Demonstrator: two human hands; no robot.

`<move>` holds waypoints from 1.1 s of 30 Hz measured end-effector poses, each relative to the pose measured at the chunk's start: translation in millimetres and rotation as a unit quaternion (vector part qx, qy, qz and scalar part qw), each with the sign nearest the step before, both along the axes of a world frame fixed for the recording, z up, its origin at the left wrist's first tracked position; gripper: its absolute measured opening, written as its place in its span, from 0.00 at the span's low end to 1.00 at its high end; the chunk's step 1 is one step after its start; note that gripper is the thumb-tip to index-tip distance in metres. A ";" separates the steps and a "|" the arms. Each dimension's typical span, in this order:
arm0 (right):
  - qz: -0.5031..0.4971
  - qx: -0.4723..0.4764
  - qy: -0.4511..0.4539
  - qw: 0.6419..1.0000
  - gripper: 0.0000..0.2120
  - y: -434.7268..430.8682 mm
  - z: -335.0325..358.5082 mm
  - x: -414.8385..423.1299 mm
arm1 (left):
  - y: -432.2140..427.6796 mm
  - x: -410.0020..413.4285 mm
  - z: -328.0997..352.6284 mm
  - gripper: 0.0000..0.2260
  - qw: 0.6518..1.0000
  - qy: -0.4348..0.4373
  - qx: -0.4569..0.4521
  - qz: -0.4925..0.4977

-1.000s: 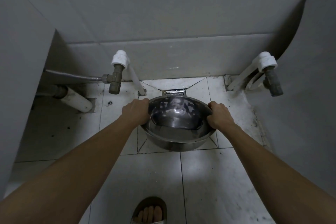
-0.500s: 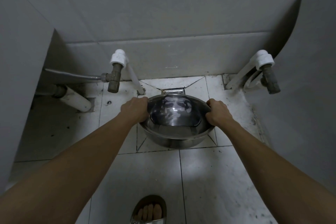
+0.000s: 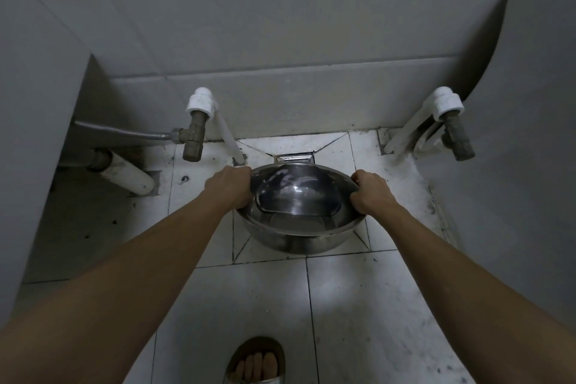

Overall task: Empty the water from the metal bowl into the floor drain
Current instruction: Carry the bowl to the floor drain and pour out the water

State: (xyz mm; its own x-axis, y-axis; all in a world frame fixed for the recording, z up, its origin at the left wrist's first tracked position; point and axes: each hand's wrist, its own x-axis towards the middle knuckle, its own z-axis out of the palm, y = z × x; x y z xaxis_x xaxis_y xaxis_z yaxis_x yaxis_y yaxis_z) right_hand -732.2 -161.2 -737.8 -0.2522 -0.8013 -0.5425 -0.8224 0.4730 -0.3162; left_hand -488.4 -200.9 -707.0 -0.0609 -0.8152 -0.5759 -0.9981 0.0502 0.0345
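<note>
A round metal bowl [image 3: 299,237] hangs over the white tiled floor, tilted away from me, with water pooled against its far wall. My left hand [image 3: 230,185] grips the bowl's left rim and my right hand [image 3: 369,193] grips its right rim. Just beyond the far rim shows the near edge of a square metal floor drain [image 3: 294,158]; the bowl hides most of it.
A brass valve with a white pipe fitting [image 3: 194,131] juts out at left and another [image 3: 453,128] at right. A thick white pipe [image 3: 124,173] lies on the floor at left. Grey walls close in on both sides. My sandalled foot [image 3: 255,363] stands at the bottom.
The bowl has tipped further away from me and the water has gathered toward its far rim. Both hands keep their grip on the rim.
</note>
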 end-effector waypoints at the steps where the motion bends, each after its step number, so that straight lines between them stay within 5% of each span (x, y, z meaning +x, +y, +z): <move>1: -0.001 0.001 -0.001 1.000 0.18 0.3 -0.3 0.3 | -0.6 0.1 -0.1 0.12 1.000 -0.002 0.001 -0.003; 33: -0.015 0.015 -0.009 1.000 0.15 -1.8 3.5 6.0 | -9.0 3.0 -0.3 0.17 0.999 -0.021 0.037 -0.001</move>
State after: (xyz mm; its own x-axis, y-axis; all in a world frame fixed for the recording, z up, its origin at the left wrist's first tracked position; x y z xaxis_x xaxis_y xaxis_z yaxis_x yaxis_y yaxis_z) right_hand -726.2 -163.0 -734.3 -0.2661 -0.7763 -0.5714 -0.8022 0.5070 -0.3153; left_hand -485.3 -209.9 -707.2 -0.0365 -0.7699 -0.6371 -0.9987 0.0503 -0.0036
